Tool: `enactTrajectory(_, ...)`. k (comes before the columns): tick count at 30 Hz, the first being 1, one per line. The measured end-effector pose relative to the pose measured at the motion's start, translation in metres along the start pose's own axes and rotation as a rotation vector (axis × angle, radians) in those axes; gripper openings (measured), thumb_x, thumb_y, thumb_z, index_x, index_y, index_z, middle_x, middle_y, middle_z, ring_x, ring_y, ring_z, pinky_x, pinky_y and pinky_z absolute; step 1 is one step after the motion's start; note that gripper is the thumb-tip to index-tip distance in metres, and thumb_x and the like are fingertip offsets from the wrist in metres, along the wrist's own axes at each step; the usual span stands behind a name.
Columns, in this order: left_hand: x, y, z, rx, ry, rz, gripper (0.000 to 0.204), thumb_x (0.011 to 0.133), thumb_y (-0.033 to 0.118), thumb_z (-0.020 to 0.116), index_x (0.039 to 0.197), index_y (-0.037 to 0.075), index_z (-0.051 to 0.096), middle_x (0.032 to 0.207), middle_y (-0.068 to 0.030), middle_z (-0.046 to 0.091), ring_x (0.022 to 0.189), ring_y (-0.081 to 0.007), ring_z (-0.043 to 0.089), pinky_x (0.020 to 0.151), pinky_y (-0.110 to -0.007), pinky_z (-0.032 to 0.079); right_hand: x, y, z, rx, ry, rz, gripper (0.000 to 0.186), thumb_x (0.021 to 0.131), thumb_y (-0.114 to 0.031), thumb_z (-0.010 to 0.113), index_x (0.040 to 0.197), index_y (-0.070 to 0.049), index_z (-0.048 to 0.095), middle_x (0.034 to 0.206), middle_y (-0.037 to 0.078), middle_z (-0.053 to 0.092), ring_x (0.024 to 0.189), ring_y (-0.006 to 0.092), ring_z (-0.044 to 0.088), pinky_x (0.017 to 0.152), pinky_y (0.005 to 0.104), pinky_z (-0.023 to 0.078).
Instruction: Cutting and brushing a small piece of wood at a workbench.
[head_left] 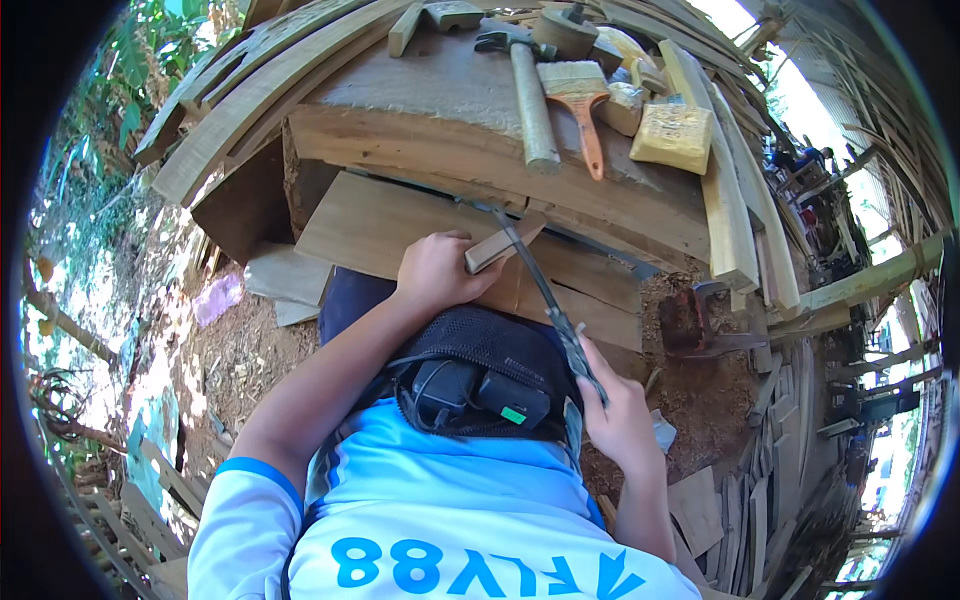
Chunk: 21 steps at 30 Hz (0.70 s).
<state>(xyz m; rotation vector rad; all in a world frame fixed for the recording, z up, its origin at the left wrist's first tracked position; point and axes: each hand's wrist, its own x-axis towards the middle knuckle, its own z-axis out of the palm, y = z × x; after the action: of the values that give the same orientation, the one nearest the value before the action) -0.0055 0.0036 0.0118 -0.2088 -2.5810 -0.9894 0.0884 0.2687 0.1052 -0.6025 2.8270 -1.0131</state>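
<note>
My left hand is closed around a small flat piece of wood, which juts out toward the right above the board on my lap. In my right hand is the near end of a long, narrow, dark tool, partly wrapped near the grip. It slants up and left, and its far part crosses over the wood piece; whether the two touch I cannot tell. Its exact kind is unclear. Beneath both hands lies a wide wooden board.
Ahead stands a thick wooden bench. On it lie a hammer, a paintbrush and a yellow block. Long planks run along its right side. A rusty metal clamp-like piece is at the right, over wood scraps.
</note>
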Motion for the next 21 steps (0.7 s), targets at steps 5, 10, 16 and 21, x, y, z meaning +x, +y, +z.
enactTrajectory(5, 0.002, -0.001, -0.002, 0.018, 0.009, -0.015, 0.037, 0.080, 0.045, 0.075, 0.072, 0.009, 0.075, 0.075, -0.0110, 0.068, 0.070, -0.0356, 0.067, 0.064, -0.046, 0.056, 0.012, 0.003, 0.004, 0.064, -0.052, 0.024, 0.055, 0.096, -0.004, 0.060, 0.149, -0.012, 0.049, 0.121, 0.029, 0.066, 0.107, 0.0434, 0.067, 0.085, 0.0359, 0.054)
enactTrajectory(10, -0.001, 0.001, 0.001, 0.037, -0.002, -0.026, 0.037, 0.080, 0.044, 0.075, 0.072, 0.009, 0.075, 0.075, -0.0110, 0.068, 0.070, -0.0354, 0.068, 0.065, -0.046, 0.056, -0.003, 0.000, 0.002, -0.040, 0.047, -0.078, 0.057, 0.097, -0.006, 0.059, 0.151, -0.014, 0.046, 0.095, 0.029, 0.068, 0.087, 0.0453, 0.069, 0.074, 0.0467, 0.053)
enactTrajectory(16, 0.002, 0.002, -0.005, 0.037, -0.021, -0.021, 0.037, 0.080, 0.045, 0.074, 0.073, 0.009, 0.075, 0.077, -0.0106, 0.068, 0.072, -0.0359, 0.068, 0.066, -0.046, 0.056, 0.007, 0.011, 0.006, -0.006, -0.004, -0.089, 0.056, 0.097, -0.005, 0.059, 0.151, -0.013, 0.047, 0.090, 0.029, 0.068, 0.082, 0.0443, 0.069, 0.073, 0.0427, 0.054)
enactTrajectory(21, 0.001, 0.001, -0.002, 0.047, -0.043, -0.030, 0.037, 0.083, 0.048, 0.071, 0.077, 0.012, 0.077, 0.078, -0.0118, 0.069, 0.073, -0.0361, 0.069, 0.066, -0.047, 0.057, -0.017, 0.012, 0.001, 0.030, 0.004, 0.001, 0.054, 0.097, -0.007, 0.059, 0.150, -0.013, 0.048, 0.088, 0.029, 0.067, 0.081, 0.0453, 0.068, 0.071, 0.0434, 0.053)
